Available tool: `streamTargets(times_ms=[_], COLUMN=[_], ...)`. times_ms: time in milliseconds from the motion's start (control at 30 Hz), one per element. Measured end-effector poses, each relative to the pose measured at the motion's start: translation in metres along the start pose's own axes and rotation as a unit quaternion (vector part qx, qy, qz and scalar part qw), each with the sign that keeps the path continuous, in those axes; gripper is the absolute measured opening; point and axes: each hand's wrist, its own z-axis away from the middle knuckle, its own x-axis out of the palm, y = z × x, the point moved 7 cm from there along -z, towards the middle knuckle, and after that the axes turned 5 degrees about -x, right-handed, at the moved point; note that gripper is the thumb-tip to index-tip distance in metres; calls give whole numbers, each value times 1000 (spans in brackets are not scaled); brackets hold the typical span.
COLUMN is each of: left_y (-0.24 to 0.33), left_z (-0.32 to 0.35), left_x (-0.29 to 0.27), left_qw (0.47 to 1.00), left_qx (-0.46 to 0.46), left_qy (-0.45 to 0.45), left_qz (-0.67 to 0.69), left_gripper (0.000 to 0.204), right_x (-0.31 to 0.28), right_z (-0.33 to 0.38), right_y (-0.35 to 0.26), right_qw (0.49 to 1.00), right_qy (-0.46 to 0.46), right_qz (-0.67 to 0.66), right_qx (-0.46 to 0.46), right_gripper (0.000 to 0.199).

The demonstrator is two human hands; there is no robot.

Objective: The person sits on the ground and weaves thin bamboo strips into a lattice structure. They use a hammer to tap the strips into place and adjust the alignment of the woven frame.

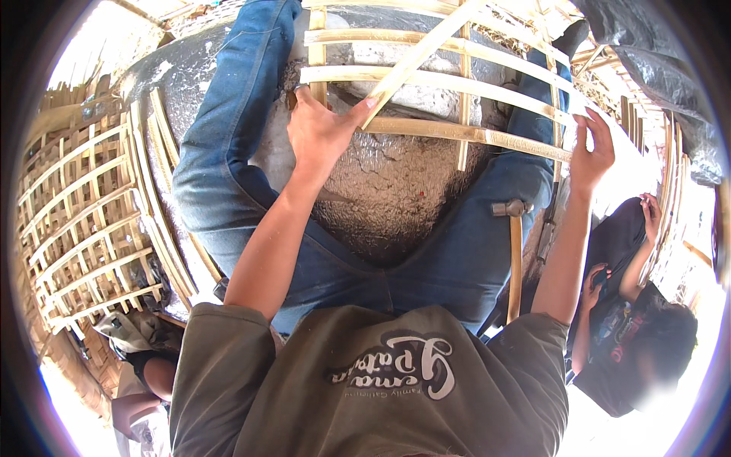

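Note:
A lattice of pale bamboo slats (426, 75) lies across the space between my knees. My left hand (320, 129) grips its left side, the fingers partly hidden behind the slats. The left thumb stretches out against a loose-looking slat (419, 55) that crosses the lattice diagonally. The nearest crosswise slat (434, 129) runs from beside my left hand to my right hand (592, 152). Its right end touches the right hand near the base of the thumb. The right thumb and fingers are apart, with a gap between them. A hammer (515, 251) with a wooden handle rests on my right thigh.
At the left stands another woven bamboo panel (84, 221), with long strips (156, 198) beside it. A person (636, 327) in dark clothes sits at the right holding a phone. Another person (152, 365) is partly visible at lower left. Dark plastic sheeting (662, 68) hangs at upper right.

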Motion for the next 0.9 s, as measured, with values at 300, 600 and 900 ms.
streamTargets(times_ms=[300,600,900], left_y=[-3,0,-4], left_z=[-2,1,-2], left_x=[3,-3,1], left_qw=[1000,1000,1000], left_qx=[8,-3,1], left_qy=[19,10,9], left_qz=[0,23,24], left_gripper=[104,98,99], right_x=[142,200,195], right_z=[-25,2,4], right_y=[-163,-177,-182], right_qw=[956,946,963], right_qy=[-82,-41,-35], right_qz=[-280,-310,-265], right_qx=[17,81,24], right_gripper=[20,17,16])
